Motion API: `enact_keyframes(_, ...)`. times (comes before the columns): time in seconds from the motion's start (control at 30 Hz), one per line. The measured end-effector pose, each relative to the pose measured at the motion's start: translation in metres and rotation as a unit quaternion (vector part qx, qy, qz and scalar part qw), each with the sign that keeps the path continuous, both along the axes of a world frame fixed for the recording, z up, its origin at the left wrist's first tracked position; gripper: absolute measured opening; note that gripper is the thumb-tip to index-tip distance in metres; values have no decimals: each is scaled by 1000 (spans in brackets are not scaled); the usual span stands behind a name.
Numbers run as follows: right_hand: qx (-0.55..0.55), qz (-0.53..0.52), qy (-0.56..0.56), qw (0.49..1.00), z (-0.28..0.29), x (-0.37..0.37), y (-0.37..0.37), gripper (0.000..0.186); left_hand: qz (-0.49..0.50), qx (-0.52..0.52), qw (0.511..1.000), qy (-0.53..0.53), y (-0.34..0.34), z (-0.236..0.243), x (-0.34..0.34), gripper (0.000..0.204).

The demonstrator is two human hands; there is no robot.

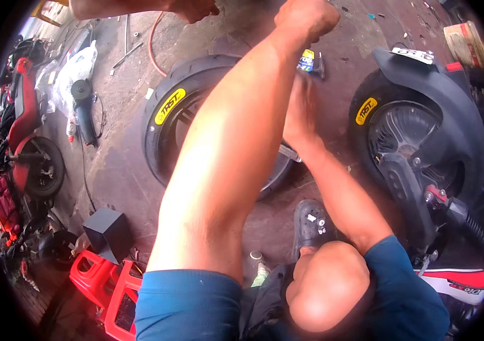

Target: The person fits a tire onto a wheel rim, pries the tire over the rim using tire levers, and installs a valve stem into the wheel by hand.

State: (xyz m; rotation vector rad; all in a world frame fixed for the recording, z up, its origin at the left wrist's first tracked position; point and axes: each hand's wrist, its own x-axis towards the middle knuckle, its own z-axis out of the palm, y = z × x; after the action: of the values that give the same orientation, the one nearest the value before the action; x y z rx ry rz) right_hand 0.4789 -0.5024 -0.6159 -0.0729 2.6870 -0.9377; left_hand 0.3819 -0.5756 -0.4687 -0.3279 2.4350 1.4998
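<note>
My left hand (307,21) is at the top centre, fingers curled; what they hold, if anything, is hidden. Its forearm crosses a loose black tyre on a wheel (159,139) with a yellow sticker. My right hand (301,111), partly behind that forearm, has curled fingers over the wheel's right side; their contents are hidden. A silver metal bar (290,152) shows just below it. A small blue-and-yellow package (305,62) lies beyond the wheel. My bent knee (326,287) and clog (309,219) are below.
Another person's hand (196,10) is at the top. A scooter wheel (401,136) stands right, a red motorbike (23,102) left. Also left are a black angle tool (83,111), plastic bag (76,65), hose (154,45), grey box (103,233) and red stools (88,267).
</note>
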Motion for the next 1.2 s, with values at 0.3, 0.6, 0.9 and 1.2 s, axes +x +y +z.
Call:
enact_keyframes(0.3, -82, 33, -12, 996, -8, -23, -12, 49, 40, -173, 941, 288, -87, -88, 95, 25)
enact_keyframes(0.6, -19, 48, 22, 998, -13, -31, -12, 64, -421, -430, 771, 210, -126, -122, 163, 24)
enact_keyframes(0.9, 14, 47, -3, 999, -4, -27, -15, 59, -390, -355, 824, 210, -144, -93, 210, 15)
enact_keyframes(1.2, 9, 71, 25, 997, -9, -28, -11, 55, 116, -151, 956, -223, -128, -63, 338, 26)
